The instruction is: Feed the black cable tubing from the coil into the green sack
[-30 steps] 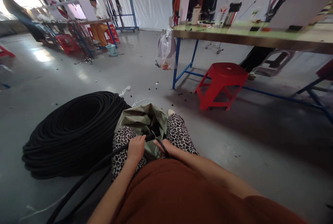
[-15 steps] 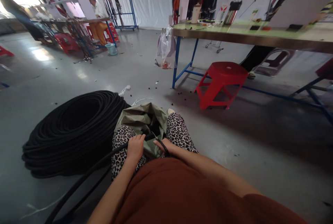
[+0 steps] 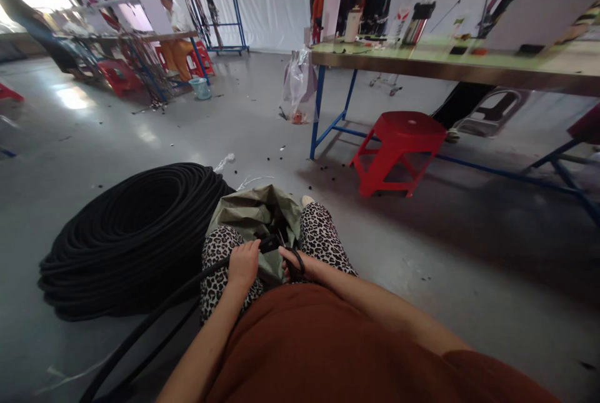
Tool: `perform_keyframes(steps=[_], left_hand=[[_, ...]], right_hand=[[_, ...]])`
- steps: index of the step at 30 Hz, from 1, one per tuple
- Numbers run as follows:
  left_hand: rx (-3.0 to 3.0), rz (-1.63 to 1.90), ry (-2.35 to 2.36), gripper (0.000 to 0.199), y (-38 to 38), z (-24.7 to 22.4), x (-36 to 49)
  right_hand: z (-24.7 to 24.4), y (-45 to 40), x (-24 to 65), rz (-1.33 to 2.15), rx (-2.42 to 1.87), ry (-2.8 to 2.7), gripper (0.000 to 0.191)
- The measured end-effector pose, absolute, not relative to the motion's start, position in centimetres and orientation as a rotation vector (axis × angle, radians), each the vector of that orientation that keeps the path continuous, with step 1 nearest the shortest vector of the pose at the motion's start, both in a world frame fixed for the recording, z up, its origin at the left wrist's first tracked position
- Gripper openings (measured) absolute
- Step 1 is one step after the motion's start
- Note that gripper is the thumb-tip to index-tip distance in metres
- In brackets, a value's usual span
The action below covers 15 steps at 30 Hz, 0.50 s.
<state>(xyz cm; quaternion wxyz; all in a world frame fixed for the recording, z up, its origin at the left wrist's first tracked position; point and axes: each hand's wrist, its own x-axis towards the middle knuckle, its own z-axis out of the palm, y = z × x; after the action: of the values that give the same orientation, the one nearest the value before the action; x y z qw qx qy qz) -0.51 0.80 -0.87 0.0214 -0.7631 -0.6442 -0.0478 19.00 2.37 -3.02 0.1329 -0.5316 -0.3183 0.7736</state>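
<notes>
My left hand (image 3: 244, 262) is wrapped round a thick black rope (image 3: 187, 288) near its end, which points right over an open green sack (image 3: 239, 209) between my knees. In my right hand (image 3: 293, 263) is a pair of scissors (image 3: 298, 260) with black handles. Their blades point up beside the rope's end; how far apart they stand is hard to make out. Dark contents inside the sack are too shaded to name. On the floor to the left lies a large coil of the same black rope (image 3: 135, 234).
A red stool (image 3: 398, 153) stands ahead right by a blue-legged table (image 3: 445, 69). From the table's corner hangs a clear plastic bag (image 3: 299, 87). Farther left, a seated person (image 3: 175, 28) is at another table, and a second person (image 3: 32, 22) stands. Small black bits dot the floor.
The scissors in my right hand have turned more upright and shifted slightly right. My left hand keeps its grip on the rope, almost unmoved.
</notes>
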Motion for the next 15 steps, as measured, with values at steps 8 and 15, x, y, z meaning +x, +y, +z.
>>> perform_keyframes(steps=[8,15], left_hand=[[-2.391,-0.142,-1.989,0.038,0.7,-0.8,-0.5],[-2.417,-0.120,-1.969,0.038,0.7,-1.0,-0.6]], right_hand=[[-3.0,2.2,19.3,2.168,-1.552,-1.241,0.049],[-2.1,2.3,19.3,2.148,-1.582,-1.294,0.048]])
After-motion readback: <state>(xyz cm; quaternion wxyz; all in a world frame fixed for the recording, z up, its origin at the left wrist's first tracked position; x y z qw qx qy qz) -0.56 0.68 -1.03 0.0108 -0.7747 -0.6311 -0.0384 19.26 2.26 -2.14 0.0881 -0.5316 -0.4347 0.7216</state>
